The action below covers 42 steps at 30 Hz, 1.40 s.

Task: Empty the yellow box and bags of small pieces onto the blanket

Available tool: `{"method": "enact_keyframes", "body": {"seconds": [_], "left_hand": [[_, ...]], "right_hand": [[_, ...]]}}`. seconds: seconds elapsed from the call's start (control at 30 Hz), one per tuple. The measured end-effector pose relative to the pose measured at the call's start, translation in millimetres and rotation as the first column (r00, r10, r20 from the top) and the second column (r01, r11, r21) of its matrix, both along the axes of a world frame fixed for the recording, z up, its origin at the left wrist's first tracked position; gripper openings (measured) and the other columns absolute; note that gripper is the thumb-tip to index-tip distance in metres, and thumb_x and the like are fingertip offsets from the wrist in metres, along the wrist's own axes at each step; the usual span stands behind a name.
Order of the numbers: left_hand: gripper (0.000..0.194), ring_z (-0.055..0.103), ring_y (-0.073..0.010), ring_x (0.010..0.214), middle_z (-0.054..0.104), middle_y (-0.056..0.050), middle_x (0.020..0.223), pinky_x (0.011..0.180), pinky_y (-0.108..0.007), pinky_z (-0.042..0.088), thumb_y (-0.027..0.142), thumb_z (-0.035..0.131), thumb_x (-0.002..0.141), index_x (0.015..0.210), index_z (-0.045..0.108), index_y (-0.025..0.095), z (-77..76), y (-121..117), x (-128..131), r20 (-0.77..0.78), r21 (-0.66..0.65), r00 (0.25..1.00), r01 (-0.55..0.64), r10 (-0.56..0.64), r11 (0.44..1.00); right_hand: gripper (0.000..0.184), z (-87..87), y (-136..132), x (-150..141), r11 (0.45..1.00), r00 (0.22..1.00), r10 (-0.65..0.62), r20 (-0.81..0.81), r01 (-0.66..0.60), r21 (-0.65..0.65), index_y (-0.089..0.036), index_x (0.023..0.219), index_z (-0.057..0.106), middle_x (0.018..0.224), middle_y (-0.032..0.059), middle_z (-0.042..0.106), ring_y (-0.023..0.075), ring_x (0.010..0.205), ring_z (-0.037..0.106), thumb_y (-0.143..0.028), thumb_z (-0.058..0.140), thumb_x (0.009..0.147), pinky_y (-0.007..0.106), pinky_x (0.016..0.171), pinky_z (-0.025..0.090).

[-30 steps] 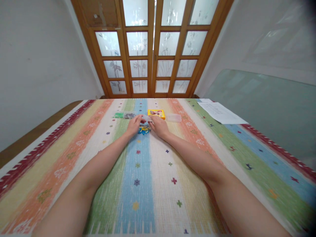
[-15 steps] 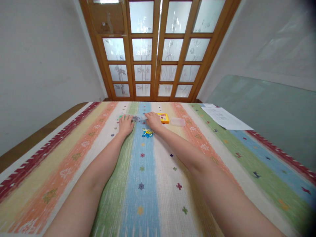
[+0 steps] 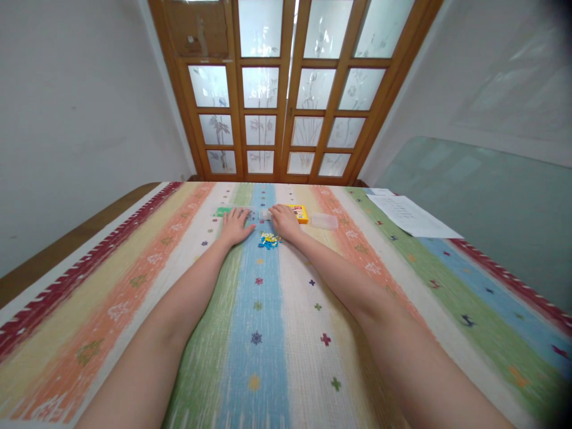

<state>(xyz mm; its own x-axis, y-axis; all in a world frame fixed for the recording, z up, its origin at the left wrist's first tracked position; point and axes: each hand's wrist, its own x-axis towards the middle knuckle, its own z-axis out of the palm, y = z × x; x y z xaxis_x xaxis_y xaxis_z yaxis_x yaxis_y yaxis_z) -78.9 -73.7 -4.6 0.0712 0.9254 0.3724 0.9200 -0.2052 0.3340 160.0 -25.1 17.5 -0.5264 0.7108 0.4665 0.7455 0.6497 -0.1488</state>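
My left hand (image 3: 235, 226) lies flat on the striped cloth (image 3: 268, 333) with its fingers spread and nothing in it. Its fingertips are just short of a row of small clear boxes, one of which holds green pieces (image 3: 223, 211). My right hand (image 3: 285, 221) rests palm down, its fingertips touching a small clear box (image 3: 265, 213) at the right end of that row. A yellow box (image 3: 300, 213) sits right behind this hand. A little pile of blue and yellow pieces (image 3: 269, 241) lies on the cloth between my two wrists.
A shallow clear container (image 3: 325, 221) stands to the right of the yellow box. A printed paper sheet (image 3: 409, 214) lies at the far right of the table. Wooden doors with frosted panes (image 3: 286, 95) close off the back. A glass pane (image 3: 482, 202) leans on the right.
My hands held a small clear box together above the pile. The right hand carried it back into the row of boxes, and the left hand has spread flat on the cloth.
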Motion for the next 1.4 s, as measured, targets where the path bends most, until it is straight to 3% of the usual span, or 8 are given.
{"method": "enact_keyframes", "body": {"seconds": [0.1, 0.3, 0.47, 0.67, 0.8, 1.0, 1.17, 1.4], "left_hand": [[0.068, 0.027, -0.0412, 0.156, 0.043, -0.017, 0.164, 0.126, -0.066, 0.011, 0.044, 0.059, 0.094, 0.157, 0.048, 0.021, 0.6, 3.6, -7.3, 0.006, -0.012, 0.997, -0.073, 0.073, 0.997], [0.064, 0.03, -0.0415, 0.152, 0.048, -0.015, 0.16, 0.125, -0.066, 0.011, 0.04, 0.058, 0.092, 0.153, 0.052, 0.023, 4.8, 0.0, -5.3, -0.087, 0.005, 0.994, -0.064, 0.064, 0.998], [0.065, 0.044, -0.0411, 0.136, 0.057, -0.018, 0.141, 0.119, -0.057, 0.029, 0.047, 0.065, 0.086, 0.145, 0.061, 0.021, 10.9, -5.5, -2.8, -0.112, 0.076, 0.986, -0.115, 0.123, 0.99], [0.062, 0.041, -0.0429, 0.138, 0.058, -0.017, 0.14, 0.12, -0.061, 0.023, 0.045, 0.07, 0.081, 0.138, 0.065, 0.022, -0.1, 3.4, -17.7, -0.086, 0.102, 0.99, -0.099, 0.108, 0.99], [0.059, 0.05, -0.0406, 0.127, 0.064, -0.016, 0.122, 0.116, -0.058, 0.032, 0.044, 0.073, 0.08, 0.134, 0.067, 0.02, -1.7, 6.7, -20.9, -0.028, 0.15, 0.998, -0.059, 0.064, 0.987], [0.064, 0.057, -0.0343, 0.121, 0.062, -0.013, 0.122, 0.109, -0.049, 0.043, 0.046, 0.074, 0.085, 0.142, 0.06, 0.021, 15.8, -3.9, -3.3, 0.109, 0.291, 0.986, 0.089, -0.126, 0.952], [0.062, 0.059, -0.0318, 0.122, 0.061, -0.012, 0.129, 0.108, -0.046, 0.046, 0.046, 0.075, 0.086, 0.142, 0.058, 0.023, 27.6, -19.7, 21.4, 0.183, 0.285, 0.958, 0.164, -0.221, 0.945], [0.052, 0.062, -0.0286, 0.118, 0.063, -0.011, 0.128, 0.103, -0.041, 0.05, 0.049, 0.072, 0.09, 0.134, 0.061, 0.024, 33.1, -32.6, 51.4, 0.207, 0.249, 0.958, 0.143, -0.197, 0.958]], "right_hand": [[0.034, -1.1, -10.2, 14.4, 0.995, 0.994, 0.099, -0.056, -0.098, 0.013, -0.016, 0.126, 0.072, 0.132, 0.0141, 0.07, 0.0277, 0.126, 0.057, -0.02, 0.047, 0.103, 0.044, 0.113, 0.04], [0.028, -10.8, -28.2, 29.4, 0.973, 0.966, 0.23, -0.12, -0.231, 0.006, -0.019, 0.119, 0.074, 0.121, 0.0115, 0.073, 0.0244, 0.115, 0.063, -0.019, 0.051, 0.103, 0.039, 0.104, 0.047], [0.024, -12.8, -23.7, 34.0, 0.976, 0.958, 0.217, -0.187, -0.218, 0.016, -0.019, 0.114, 0.076, 0.111, 0.0112, 0.074, 0.025, 0.107, 0.065, -0.018, 0.055, 0.102, 0.038, 0.097, 0.049], [0.024, -12.4, -22.4, 36.6, 0.984, 0.959, 0.179, -0.219, -0.18, 0.014, -0.02, 0.111, 0.076, 0.11, 0.0104, 0.075, 0.0246, 0.107, 0.064, -0.017, 0.055, 0.101, 0.038, 0.097, 0.049], [0.023, -12.5, -23.6, 35.0, 0.98, 0.959, 0.198, -0.203, -0.196, 0.029, -0.018, 0.112, 0.076, 0.108, 0.0104, 0.075, 0.0242, 0.104, 0.065, -0.017, 0.055, 0.101, 0.038, 0.095, 0.05], [0.022, -7.2, -27.9, 32.8, 0.966, 0.947, 0.244, -0.209, -0.217, 0.143, -0.019, 0.114, 0.073, 0.11, 0.0114, 0.075, 0.0257, 0.107, 0.066, -0.019, 0.055, 0.102, 0.041, 0.099, 0.05], [0.027, -1.0, -35.3, 28.9, 0.936, 0.935, 0.295, -0.198, -0.241, 0.256, -0.02, 0.127, 0.068, 0.124, 0.0134, 0.072, 0.0275, 0.117, 0.063, -0.024, 0.058, 0.103, 0.047, 0.107, 0.048], [0.026, -0.1, -39.6, 24.5, 0.931, 0.95, 0.289, -0.118, -0.25, 0.266, -0.017, 0.126, 0.068, 0.116, 0.014, 0.074, 0.0263, 0.108, 0.066, -0.02, 0.056, 0.104, 0.042, 0.099, 0.05]]}}
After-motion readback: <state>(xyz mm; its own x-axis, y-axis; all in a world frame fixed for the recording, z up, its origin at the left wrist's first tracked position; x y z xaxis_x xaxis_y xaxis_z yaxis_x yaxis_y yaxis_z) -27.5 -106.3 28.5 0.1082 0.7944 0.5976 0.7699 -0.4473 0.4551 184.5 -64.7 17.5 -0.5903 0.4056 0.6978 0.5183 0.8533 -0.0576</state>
